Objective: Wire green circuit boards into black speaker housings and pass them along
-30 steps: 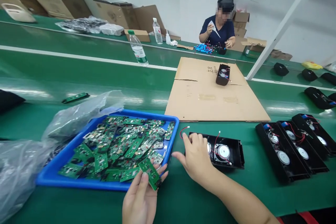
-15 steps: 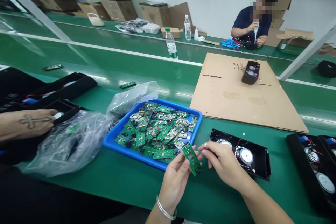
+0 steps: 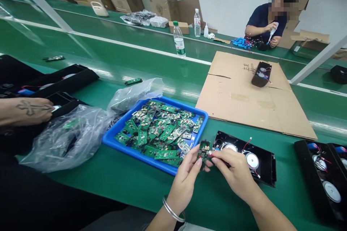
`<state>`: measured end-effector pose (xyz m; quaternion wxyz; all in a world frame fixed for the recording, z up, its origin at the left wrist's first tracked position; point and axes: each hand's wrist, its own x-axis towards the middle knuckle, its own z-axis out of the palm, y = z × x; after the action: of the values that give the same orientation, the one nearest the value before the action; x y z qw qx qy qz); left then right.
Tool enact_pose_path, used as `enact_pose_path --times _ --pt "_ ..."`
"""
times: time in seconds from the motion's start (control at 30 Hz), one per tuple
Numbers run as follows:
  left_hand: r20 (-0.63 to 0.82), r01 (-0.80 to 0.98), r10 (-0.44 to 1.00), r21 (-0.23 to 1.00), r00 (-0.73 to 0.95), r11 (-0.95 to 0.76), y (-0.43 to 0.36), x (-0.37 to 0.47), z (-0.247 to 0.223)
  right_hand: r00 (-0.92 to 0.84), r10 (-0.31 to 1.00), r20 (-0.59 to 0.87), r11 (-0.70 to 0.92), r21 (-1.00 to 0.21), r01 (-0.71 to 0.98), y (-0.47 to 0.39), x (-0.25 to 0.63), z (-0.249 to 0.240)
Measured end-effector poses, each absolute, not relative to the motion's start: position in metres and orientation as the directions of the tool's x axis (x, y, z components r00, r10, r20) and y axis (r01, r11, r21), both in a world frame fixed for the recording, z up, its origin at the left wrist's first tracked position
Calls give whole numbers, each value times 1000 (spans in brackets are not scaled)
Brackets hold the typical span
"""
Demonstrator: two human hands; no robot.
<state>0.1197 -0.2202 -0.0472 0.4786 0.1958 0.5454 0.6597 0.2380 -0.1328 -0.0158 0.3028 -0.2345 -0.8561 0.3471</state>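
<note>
My left hand [image 3: 188,173], with a silver bangle at the wrist, grips a green circuit board [image 3: 204,151] tilted upright at the tray's near right corner. The fingertips of my right hand [image 3: 230,164] are pinched at the board's right edge on a small white connector [image 3: 210,153] with a red wire. Behind my right hand lies an open black speaker housing [image 3: 264,168] with round silver speakers and loose wires. The blue tray [image 3: 138,162] to the left is heaped with green circuit boards [image 3: 162,130].
A co-worker's tattooed hand [image 3: 29,111] is at black housings on the left, beside a clear plastic bag [image 3: 67,144]. Cardboard [image 3: 252,104] bears another housing [image 3: 261,74]. More housings [image 3: 320,173] stand at right. Bottle [image 3: 179,41] and a person [image 3: 267,21] are farther back.
The board in my left hand has turned, now showing its component side. My right fingers have closed in on its edge with the connector. The view has shifted slightly.
</note>
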Motion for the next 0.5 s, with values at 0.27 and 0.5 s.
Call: enact_pose_path --times 0.27,0.5 --pt "-135 -69 800 991 -585 116 -225 116 -40 -580 599 551 778 -571 261 -133 238 -22" --pt "-38 38 883 997 -468 63 -223 109 -34 -623 522 583 824 -534 191 -141 232 -24"
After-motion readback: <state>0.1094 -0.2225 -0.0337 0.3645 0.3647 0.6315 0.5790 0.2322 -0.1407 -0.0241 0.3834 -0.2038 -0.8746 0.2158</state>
